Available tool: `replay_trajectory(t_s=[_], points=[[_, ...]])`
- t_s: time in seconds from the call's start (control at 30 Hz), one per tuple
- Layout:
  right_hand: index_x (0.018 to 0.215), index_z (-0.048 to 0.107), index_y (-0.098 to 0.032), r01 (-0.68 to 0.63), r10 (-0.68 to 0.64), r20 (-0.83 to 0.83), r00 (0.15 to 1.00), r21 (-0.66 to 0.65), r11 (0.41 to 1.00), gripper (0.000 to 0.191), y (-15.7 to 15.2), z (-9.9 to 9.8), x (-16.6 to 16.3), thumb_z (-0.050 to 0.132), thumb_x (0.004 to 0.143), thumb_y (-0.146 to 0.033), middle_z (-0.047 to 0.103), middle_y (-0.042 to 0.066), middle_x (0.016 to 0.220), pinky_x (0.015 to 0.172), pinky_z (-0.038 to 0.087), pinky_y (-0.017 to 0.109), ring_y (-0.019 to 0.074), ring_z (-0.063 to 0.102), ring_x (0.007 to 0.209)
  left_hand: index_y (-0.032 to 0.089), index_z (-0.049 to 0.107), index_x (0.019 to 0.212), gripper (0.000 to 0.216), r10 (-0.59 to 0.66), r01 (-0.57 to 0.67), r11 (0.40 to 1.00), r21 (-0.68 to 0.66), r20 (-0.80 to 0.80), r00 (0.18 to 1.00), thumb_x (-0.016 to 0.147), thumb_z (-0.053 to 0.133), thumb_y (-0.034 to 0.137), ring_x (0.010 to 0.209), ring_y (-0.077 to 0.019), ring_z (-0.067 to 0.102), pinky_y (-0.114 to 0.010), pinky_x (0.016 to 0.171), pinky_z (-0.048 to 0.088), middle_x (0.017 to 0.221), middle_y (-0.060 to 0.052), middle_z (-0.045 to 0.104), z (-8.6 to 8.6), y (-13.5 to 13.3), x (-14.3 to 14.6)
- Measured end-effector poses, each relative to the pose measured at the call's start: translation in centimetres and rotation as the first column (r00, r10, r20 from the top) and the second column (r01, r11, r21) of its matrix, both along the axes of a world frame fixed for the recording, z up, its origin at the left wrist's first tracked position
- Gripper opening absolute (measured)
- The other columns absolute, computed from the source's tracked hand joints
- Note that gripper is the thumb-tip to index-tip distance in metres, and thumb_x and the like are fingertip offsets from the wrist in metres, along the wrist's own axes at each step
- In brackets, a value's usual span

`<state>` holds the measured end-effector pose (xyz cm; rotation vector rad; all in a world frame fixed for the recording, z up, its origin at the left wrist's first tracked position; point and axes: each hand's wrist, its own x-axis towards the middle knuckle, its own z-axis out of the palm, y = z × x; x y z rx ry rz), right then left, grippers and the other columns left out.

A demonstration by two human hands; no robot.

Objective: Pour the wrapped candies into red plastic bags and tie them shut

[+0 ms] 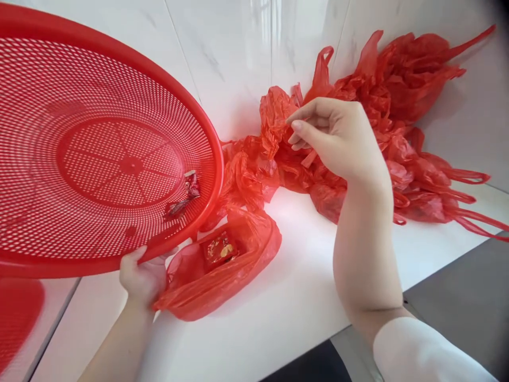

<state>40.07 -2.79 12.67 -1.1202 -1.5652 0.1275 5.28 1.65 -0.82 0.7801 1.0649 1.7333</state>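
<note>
White sleeve (421, 345) nearest, in my head view; its right hand (338, 135) hovers at two o'clock before crumpled red plastic bags (401, 90), fingertips narrowed; I can't tell whether they pinch anything. At eight o'clock my left hand (143, 276) grips the rim of a red mesh basket (119, 151), tilted at ten o'clock: likely light and stiff, best held under that rim. Dark red wrappers (192, 185) lie inside. At seven o'clock an open red bag (222, 289) containing a printed packet (218, 248) looks thin, slippery, easily torn; I'd take its gathered edge.

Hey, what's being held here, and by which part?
The left hand holds the red basket by its near rim; whether it also grips the open bag is unclear. The right hand shows nothing held.
</note>
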Motion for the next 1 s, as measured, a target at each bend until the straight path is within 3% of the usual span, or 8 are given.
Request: replay_trajectory(t_s=[0.3, 0.57, 0.8, 0.9, 1.0], points=[[0.095, 0.067, -0.024, 0.036, -0.04, 0.112, 0.993, 0.037, 0.999, 0.022, 0.5, -0.3, -0.8, 0.052, 0.094, -0.041, 0.069, 0.001, 0.078, 0.075, 0.056, 0.036, 0.0181, 0.07, 0.08, 0.015, 0.064, 0.071, 0.02, 0.028, -0.022, 0.996, 0.09, -0.063, 0.998, 0.059, 0.055, 0.029, 0.064, -0.0177, 0.061, -0.024, 0.045, 0.051, 0.073, -0.006, 0.069, -0.3, 0.3, -0.1], [0.09, 0.067, -0.024, 0.048, -0.051, 0.126, 0.991, 0.028, 0.998, 0.016, 1.0, -0.5, -1.2, 0.054, 0.093, -0.033, 0.07, 0.001, 0.076, 0.074, 0.054, 0.034, 0.0156, 0.068, 0.072, 0.015, 0.067, 0.089, 0.033, -0.005, 0.01, 0.996, 0.093, -0.053, 0.999, 0.059, 0.056, 0.025, 0.082, -0.0224, 0.065, -0.027, 0.053, 0.055, 0.091, -0.006, 0.072, 0.1, -0.5, 0.1], [0.092, 0.066, -0.022, 0.026, -0.023, 0.127, 0.992, -0.019, 0.999, 0.013, 1.4, -0.7, -2.1, 0.055, 0.092, -0.027, 0.069, 0.004, 0.078, 0.076, 0.052, 0.036, 0.0183, 0.066, 0.075, 0.017, 0.064, 0.089, 0.033, -0.016, 0.02, 0.998, 0.053, -0.072, 0.997, 0.057, 0.064, 0.02, 0.07, -0.0147, 0.064, -0.022, 0.053, 0.056, 0.094, -0.001, 0.072, 0.4, -0.8, 0.4], [0.099, 0.065, -0.02, -0.022, 0.031, 0.191, 0.981, -0.049, 0.999, 0.014, 1.9, -0.9, -4.3, 0.055, 0.09, -0.022, 0.069, 0.004, 0.088, 0.08, 0.05, 0.035, 0.019, 0.065, 0.083, 0.018, 0.064, 0.091, 0.038, -0.048, 0.046, 0.999, -0.016, -0.081, 0.996, 0.053, 0.068, 0.018, 0.061, -0.015, 0.064, -0.025, 0.053, 0.057, 0.083, 0.0, 0.072, 0.2, -1.1, 0.5], [0.109, 0.062, -0.018, -0.154, 0.179, 0.315, 0.932, -0.103, 0.983, 0.021, 2.7, -1.9, -7.3, 0.051, 0.091, -0.02, 0.067, 0.006, 0.105, 0.086, 0.048, 0.034, 0.0199, 0.063, 0.096, 0.018, 0.065, 0.091, 0.037, -0.117, 0.111, 0.992, -0.064, -0.099, 0.988, 0.054, 0.069, 0.019, 0.056, -0.0178, 0.065, -0.029, 0.052, 0.058, 0.074, 0.0, 0.07, -0.1, -1.4, 0.6]])
